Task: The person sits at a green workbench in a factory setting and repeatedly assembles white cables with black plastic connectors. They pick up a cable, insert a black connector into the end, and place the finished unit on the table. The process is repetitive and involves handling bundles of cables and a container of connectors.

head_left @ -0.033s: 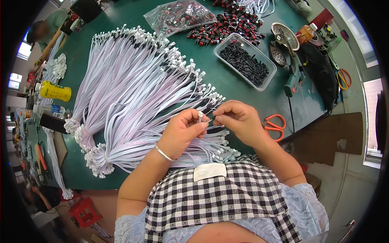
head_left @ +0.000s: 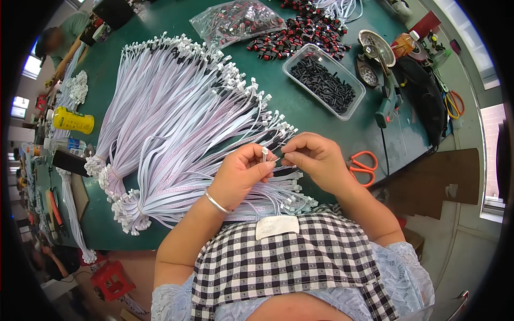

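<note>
My left hand (head_left: 238, 179), with a bangle on its wrist, is closed around the end of a flat white cable, and its white connector (head_left: 264, 152) sticks up between thumb and forefinger. Close by on the right, my right hand (head_left: 319, 161) pinches thumb and forefinger together beside the thin wire ends; what lies in that pinch is too small to make out. Under and beyond both hands spread large bundles of flat white and pinkish cables (head_left: 176, 128), tied at their near-left ends and fanned out, with white connectors along the far edge.
Beyond my right hand stands a clear plastic tub (head_left: 350, 113) of short black tubes. Behind it lie a heap of red-and-black parts (head_left: 305, 35) and a filled plastic bag (head_left: 235, 21). Orange-handled scissors (head_left: 364, 168) and a green-handled hot-air tool (head_left: 386, 109) are at right; a yellow bottle (head_left: 73, 120) at left.
</note>
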The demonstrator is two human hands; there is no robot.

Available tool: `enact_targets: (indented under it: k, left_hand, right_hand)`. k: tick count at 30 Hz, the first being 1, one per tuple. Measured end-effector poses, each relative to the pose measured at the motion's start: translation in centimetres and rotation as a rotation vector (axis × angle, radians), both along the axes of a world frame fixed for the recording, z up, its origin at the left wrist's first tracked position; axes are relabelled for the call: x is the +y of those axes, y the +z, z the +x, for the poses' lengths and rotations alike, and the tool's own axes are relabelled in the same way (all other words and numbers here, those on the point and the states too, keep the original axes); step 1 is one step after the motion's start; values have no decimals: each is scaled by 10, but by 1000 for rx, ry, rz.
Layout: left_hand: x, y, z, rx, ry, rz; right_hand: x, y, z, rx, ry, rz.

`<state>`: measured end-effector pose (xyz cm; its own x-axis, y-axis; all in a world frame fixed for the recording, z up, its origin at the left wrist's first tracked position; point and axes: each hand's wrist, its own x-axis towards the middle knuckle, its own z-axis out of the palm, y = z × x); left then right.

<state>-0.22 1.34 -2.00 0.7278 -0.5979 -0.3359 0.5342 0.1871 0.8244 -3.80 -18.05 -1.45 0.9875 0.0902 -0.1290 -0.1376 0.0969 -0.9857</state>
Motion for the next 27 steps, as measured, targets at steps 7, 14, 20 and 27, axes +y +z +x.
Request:
enact_targets:
  k: [7, 14, 20, 27]
  left_hand:
    - [0, -1, 0, -22, -6, 4]
    - [0, 0, 0, -37, -12, 17]
    - [0, -2, -1, -41, -8, 9]
    - [0, -5, 0, -54, -20, 17]
  right_hand:
    - [-1, 5, 1, -45, 2, -57]
    - [-3, 3, 1, -64, 3, -95]
    - [-1, 1, 1, -61, 22, -101]
    - [2, 1, 0, -12, -17, -41]
